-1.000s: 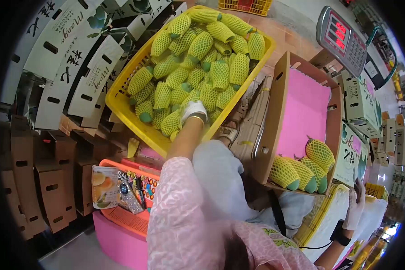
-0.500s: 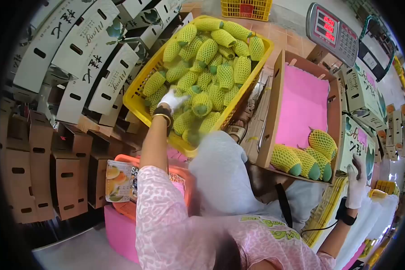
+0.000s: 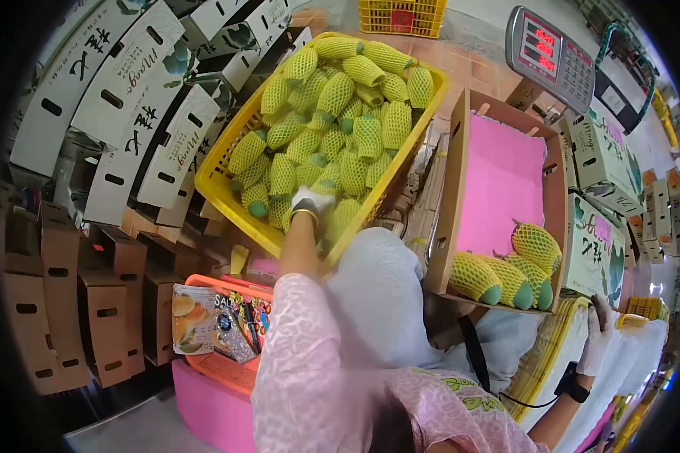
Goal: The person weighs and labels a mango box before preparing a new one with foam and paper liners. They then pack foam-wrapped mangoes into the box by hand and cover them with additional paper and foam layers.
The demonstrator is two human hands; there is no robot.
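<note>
My left hand, in a white glove, reaches into the near part of a yellow crate and touches the mangoes there; its fingertips are hidden among them. The crate is heaped with mangoes in yellow-green foam nets. On the right, my gloved right hand is open, fingers stretched upward, beside the yellow-edged stack and white wrap. It holds nothing. Near it stands a cardboard box lined with a pink sheet. Several netted mangoes lie at the box's near end.
A digital scale with red digits stands behind the box. White printed mango cartons and brown cartons are stacked on the left. More cartons stand at right. An orange basket with leaflets sits by my left side.
My left hand has moved nearer and slightly right inside the crate. My right hand has shifted slightly down. The view has moved a little.
</note>
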